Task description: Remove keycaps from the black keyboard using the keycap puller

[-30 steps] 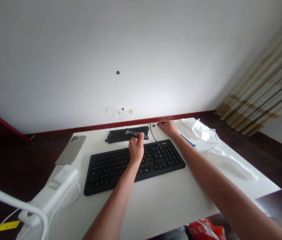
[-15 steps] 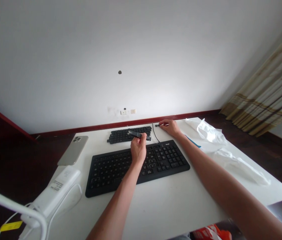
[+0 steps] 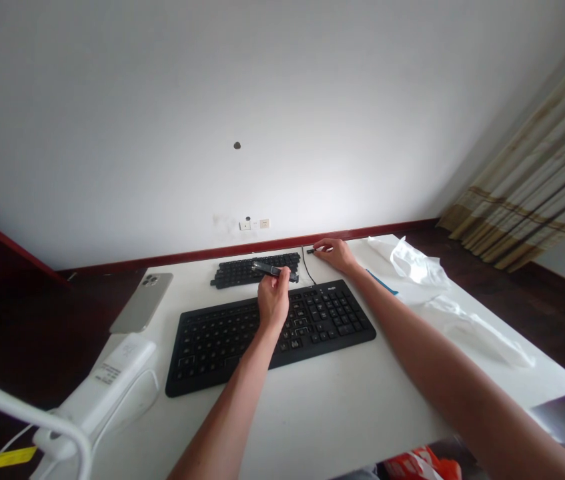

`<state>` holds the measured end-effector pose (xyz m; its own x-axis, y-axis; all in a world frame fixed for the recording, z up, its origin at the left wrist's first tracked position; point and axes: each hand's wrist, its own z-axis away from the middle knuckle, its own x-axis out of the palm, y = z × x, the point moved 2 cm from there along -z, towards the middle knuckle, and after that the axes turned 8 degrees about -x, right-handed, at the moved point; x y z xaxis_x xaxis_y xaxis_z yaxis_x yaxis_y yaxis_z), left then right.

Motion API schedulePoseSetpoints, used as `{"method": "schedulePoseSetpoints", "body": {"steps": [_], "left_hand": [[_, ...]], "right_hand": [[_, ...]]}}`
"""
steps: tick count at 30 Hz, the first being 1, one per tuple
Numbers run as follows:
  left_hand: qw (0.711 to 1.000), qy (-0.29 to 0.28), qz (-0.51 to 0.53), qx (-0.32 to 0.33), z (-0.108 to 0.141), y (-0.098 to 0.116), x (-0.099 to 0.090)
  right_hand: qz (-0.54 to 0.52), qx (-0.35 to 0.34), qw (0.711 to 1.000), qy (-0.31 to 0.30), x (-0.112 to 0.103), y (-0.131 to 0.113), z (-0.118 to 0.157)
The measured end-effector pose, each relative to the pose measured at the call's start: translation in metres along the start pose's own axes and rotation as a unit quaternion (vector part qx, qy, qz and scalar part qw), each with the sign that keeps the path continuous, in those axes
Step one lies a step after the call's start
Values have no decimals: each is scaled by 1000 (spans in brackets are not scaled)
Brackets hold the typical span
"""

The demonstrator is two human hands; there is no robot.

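My left hand (image 3: pixel 273 298) hovers over the upper middle of a black keyboard (image 3: pixel 212 337) and holds a long dark bar-shaped piece (image 3: pixel 268 269) level above the keys. Behind it lies a flat cluster of loose black keycaps (image 3: pixel 235 270). My right hand (image 3: pixel 335 254) reaches to the table's far edge, its fingertips pinching a small black piece (image 3: pixel 311 251) on the white table (image 3: pixel 342 393). A thin black cable (image 3: pixel 307 269) runs from the keyboard's back toward that hand.
A phone (image 3: pixel 143 301) lies face down at the far left. A white device with a cable (image 3: pixel 107 381) sits at the near left. Crumpled clear plastic bags (image 3: pixel 415 263) lie at the right, over a blue item (image 3: pixel 381 283). An orange object (image 3: pixel 419 463) shows below the near edge.
Both hands stay nearly in place; only the view shifts slightly. The right fingertips have drawn a little closer onto the small black piece.
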<state>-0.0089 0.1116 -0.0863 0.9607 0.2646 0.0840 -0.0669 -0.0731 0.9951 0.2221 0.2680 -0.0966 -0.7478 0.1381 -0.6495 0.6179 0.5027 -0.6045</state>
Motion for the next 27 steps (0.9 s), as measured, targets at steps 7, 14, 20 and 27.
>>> {"method": "schedulePoseSetpoints", "body": {"steps": [7,14,20,27], "left_hand": [[1000,4,-17,5,4,2,-1],[999,-5,-53,-1,14,6,0],[998,-49,-40,-25,21,12,-1],[995,-51,-42,-69,23,12,-4]], "right_hand": [[-15,31,997,72,-6,6,4],[-42,94,985,138,-13,7,14],[-68,126,982,125,-16,-4,21],[-63,167,976,125,-19,-10,23]]}}
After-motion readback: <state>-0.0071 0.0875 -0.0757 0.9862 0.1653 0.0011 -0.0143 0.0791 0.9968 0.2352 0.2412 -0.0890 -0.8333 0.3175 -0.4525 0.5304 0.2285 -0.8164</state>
